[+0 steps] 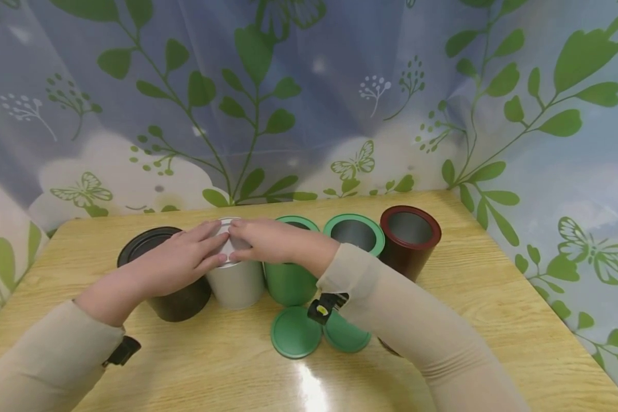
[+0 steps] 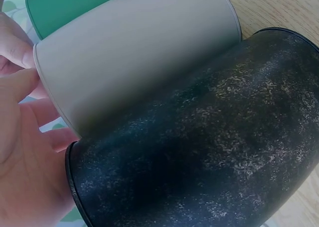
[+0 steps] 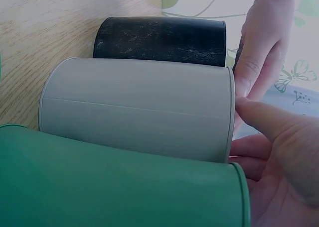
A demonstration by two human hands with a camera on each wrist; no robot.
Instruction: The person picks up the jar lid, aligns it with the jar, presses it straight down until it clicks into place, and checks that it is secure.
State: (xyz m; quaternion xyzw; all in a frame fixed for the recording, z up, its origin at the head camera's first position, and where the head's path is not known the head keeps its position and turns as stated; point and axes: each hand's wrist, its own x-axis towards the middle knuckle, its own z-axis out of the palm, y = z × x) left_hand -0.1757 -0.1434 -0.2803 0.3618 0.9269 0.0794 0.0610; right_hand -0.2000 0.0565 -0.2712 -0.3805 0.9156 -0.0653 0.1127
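Note:
A white can (image 1: pixel 237 289) stands upright on the table, with a pale lid (image 1: pixel 226 247) on its top. My left hand (image 1: pixel 177 264) lies over the left side of that lid, its fingers stretched across the top. From the other side my right hand (image 1: pixel 268 239) rests on the lid, fingertips close to the left ones. In the left wrist view, the left hand (image 2: pixel 32 172) is at the can's top rim, beside a scuffed black can (image 2: pixel 199 147). The right wrist view has the right hand (image 3: pixel 286 172) at the same rim, thumb along the edge.
Right of the white can stand an open green can (image 1: pixel 290 286), another with a green rim (image 1: pixel 378 234), and an open dark red can (image 1: pixel 409 260). Two green lids (image 1: pixel 295 333) lie flat in front, one partly behind my right sleeve. A patterned curtain (image 1: pixel 309 114) hangs behind the table.

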